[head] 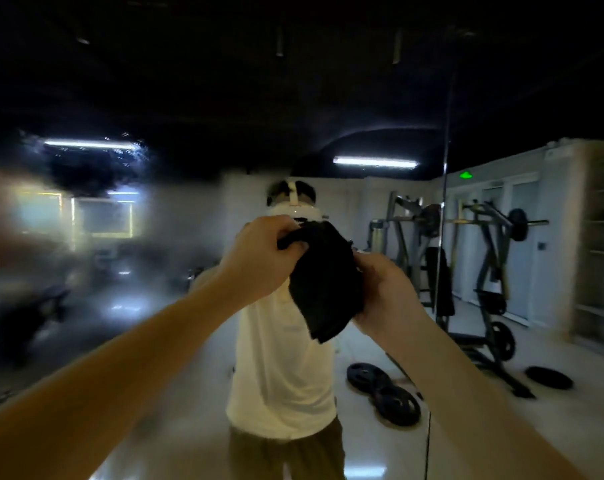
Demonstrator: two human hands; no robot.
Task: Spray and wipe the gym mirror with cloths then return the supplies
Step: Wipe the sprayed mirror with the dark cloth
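Black cloth point(323, 284) pinched at top by left hand point(259, 259), gripped at side by right hand point(385, 292). Risk: smears left on fogged mirror point(96, 237) if bunched cloth is used.

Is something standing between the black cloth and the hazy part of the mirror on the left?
Nothing visible does. The left hand and right hand both grip the cloth in front of the mirror. The hazy patch lies to their left, with only free air before it.
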